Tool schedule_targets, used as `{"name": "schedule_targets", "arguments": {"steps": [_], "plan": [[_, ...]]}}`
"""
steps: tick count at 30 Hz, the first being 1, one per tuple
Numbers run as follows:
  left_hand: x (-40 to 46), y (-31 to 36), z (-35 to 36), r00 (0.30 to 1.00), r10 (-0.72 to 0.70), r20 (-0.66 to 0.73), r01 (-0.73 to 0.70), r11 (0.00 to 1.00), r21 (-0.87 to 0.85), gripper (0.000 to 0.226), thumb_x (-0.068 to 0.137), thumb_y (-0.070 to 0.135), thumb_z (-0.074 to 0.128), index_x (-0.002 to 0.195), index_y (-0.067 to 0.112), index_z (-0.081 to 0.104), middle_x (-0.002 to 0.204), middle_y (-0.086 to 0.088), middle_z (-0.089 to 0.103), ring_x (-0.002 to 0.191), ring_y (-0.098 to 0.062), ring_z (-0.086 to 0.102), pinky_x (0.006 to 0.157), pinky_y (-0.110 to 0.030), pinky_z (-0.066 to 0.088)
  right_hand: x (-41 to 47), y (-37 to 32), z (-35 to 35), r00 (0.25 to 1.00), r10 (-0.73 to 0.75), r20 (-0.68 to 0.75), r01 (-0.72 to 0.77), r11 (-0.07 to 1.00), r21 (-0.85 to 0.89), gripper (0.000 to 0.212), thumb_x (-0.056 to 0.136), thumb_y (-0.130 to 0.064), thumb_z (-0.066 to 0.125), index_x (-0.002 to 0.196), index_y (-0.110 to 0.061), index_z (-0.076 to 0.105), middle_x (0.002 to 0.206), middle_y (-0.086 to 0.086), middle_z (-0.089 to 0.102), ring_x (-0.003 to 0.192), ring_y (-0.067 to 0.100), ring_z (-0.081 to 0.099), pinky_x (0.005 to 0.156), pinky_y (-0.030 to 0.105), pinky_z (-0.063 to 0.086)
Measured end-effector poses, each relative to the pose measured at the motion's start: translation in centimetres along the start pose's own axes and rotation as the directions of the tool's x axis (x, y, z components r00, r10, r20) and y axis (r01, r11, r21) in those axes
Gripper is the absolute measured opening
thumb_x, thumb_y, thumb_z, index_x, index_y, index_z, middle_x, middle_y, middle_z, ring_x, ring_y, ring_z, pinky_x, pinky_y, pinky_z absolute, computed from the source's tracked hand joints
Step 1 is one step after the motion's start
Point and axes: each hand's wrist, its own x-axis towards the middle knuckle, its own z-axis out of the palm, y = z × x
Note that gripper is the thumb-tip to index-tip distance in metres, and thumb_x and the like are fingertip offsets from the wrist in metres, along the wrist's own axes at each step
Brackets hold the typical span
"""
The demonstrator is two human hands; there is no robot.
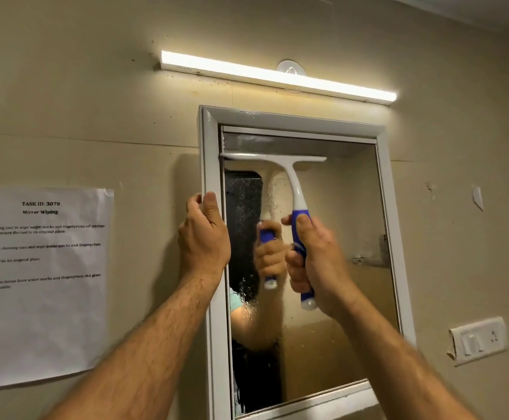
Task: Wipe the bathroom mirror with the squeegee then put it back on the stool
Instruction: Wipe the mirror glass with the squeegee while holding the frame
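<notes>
Head view: we have our right hand (317, 262) wrapped around the blue grip of the squeegee (295, 189), fingers (297, 268) curled tight on the near side and thumb (303, 225) lying up along the handle. The white neck of the squeegee rises and bends left to its blade (273, 157), which lies flat across the glass of the mirror (347, 268) close under the top edge, its left end at the left edge of the glass and its right end about halfway across. Our left hand (203, 237) grips the left side of the mirror's white frame (212, 165), thumb on the front face and fingers hooked round the outer edge.

Below the blade the glass is speckled with water drops and streaks, thickest down the left half. In the glass we see the reflection of our hand and the blue handle, and a dark panel behind.

A lit tube light (277, 75) is fixed to the beige wall (65, 86) above the mirror, slanting down to the right. To the left of the mirror a printed sheet of paper (39, 283) is stuck to the wall, headed "TASK ID: 3078" and "Mirror Wiping". At the lower right of the wall sits a white switch plate (479, 341). The stool is not in view.
</notes>
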Motion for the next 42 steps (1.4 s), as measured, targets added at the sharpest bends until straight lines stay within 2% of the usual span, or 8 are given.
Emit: {"name": "schedule_targets", "arguments": {"steps": [9, 16, 19, 22, 27, 30, 39, 42], "plan": [[-0.2, 0.2, -0.1, 1.0, -0.005, -0.023, 0.004, 1.0, -0.019, 0.046, 0.102, 0.04, 0.028, 0.118, 0.007, 0.055, 0.082, 0.005, 0.055, 0.06, 0.002, 0.043, 0.055, 0.005, 0.03, -0.5, 0.5, 0.4, 1.0, 0.016, -0.002, -0.016, 0.999, 0.05, 0.037, 0.104, -0.03, 0.03, 0.08, -0.014, 0.054, 0.041, -0.008, 0.043, 0.031, 0.001, 0.036, 0.031, 0.013, 0.033], [-0.2, -0.1, -0.2, 1.0, -0.004, -0.005, 0.004, 0.999, -0.036, 0.049, 0.101, 0.043, 0.025, 0.122, 0.008, 0.053, 0.086, 0.003, 0.058, 0.063, 0.002, 0.044, 0.056, 0.005, 0.031, 0.6, -0.9, 0.6, 0.998, 0.064, 0.028, -0.065, 0.998, 0.027, 0.069, 0.104, -0.035, 0.028, 0.048, -0.031, 0.068, 0.041, -0.008, 0.042, 0.03, 0.002, 0.036, 0.033, 0.011, 0.033], [-0.1, -0.3, -0.2, 1.0, -0.009, 0.009, 0.01, 0.999, -0.05, 0.051, 0.101, 0.046, 0.023, 0.121, 0.01, 0.052, 0.083, 0.005, 0.058, 0.065, 0.003, 0.047, 0.055, 0.003, 0.032, -1.0, 1.1, -0.2, 0.999, 0.05, 0.015, -0.05, 0.999, -0.02, 0.067, 0.104, -0.033, 0.027, 0.052, -0.033, 0.07, 0.041, -0.01, 0.049, 0.031, 0.0, 0.041, 0.032, 0.011, 0.035], [-0.2, -0.4, -0.1, 1.0, -0.006, 0.017, 0.007, 0.998, -0.056, 0.053, 0.1, 0.05, 0.02, 0.121, 0.012, 0.052, 0.082, 0.002, 0.06, 0.068, -0.003, 0.053, 0.053, 0.0, 0.034, -1.3, 1.2, -0.1, 0.996, 0.061, 0.069, -0.068, 0.993, 0.094, 0.065, 0.104, -0.031, 0.027, 0.057, -0.031, 0.072, 0.044, -0.007, 0.05, 0.033, 0.0, 0.042, 0.033, 0.013, 0.037], [0.0, -0.5, -0.1, 1.0, 0.0, 0.005, 0.0, 0.999, -0.044, 0.058, 0.098, 0.05, 0.02, 0.124, 0.009, 0.051, 0.091, -0.005, 0.064, 0.072, -0.008, 0.053, 0.056, 0.003, 0.032, 1.7, -1.7, 1.7, 0.998, 0.055, 0.02, -0.055, 0.998, 0.005, 0.067, 0.103, -0.04, 0.026, 0.051, -0.023, 0.065, 0.036, -0.008, 0.043, 0.028, 0.001, 0.038, 0.031, 0.011, 0.032], [0.0, -0.5, 0.0, 1.0, 0.003, 0.013, -0.003, 0.999, -0.036, 0.06, 0.097, 0.052, 0.018, 0.125, 0.01, 0.051, 0.094, -0.007, 0.065, 0.078, -0.013, 0.057, 0.055, 0.001, 0.034, 2.3, -2.0, 2.1, 0.995, 0.084, 0.051, -0.088, 0.992, 0.085, 0.075, 0.103, -0.042, 0.025, 0.041, -0.029, 0.065, 0.036, -0.007, 0.04, 0.028, 0.001, 0.035, 0.032, 0.01, 0.031], [0.0, -1.0, 0.0, 0.999, 0.029, 0.019, -0.028, 0.999, -0.041, 0.062, 0.096, 0.056, 0.016, 0.123, 0.012, 0.051, 0.098, -0.009, 0.065, 0.085, -0.019, 0.06, 0.057, -0.017, 0.034, -1.0, 2.1, 0.4, 0.997, 0.065, 0.04, -0.07, 0.991, 0.118, 0.063, 0.104, -0.032, 0.028, 0.058, -0.024, 0.071, 0.043, -0.008, 0.05, 0.032, 0.001, 0.041, 0.032, 0.013, 0.037], [-0.1, -1.0, -0.1, 0.999, 0.028, 0.025, -0.027, 0.999, -0.045, 0.062, 0.096, 0.055, 0.017, 0.125, 0.012, 0.05, 0.098, -0.007, 0.065, 0.085, -0.016, 0.06, 0.056, -0.014, 0.036, -0.1, 1.3, 0.6, 0.997, 0.018, -0.07, -0.025, 0.995, -0.092, 0.054, 0.105, -0.034, 0.028, 0.06, -0.025, 0.057, 0.037, -0.011, 0.049, 0.027, 0.0, 0.042, 0.03, 0.011, 0.033]]}}
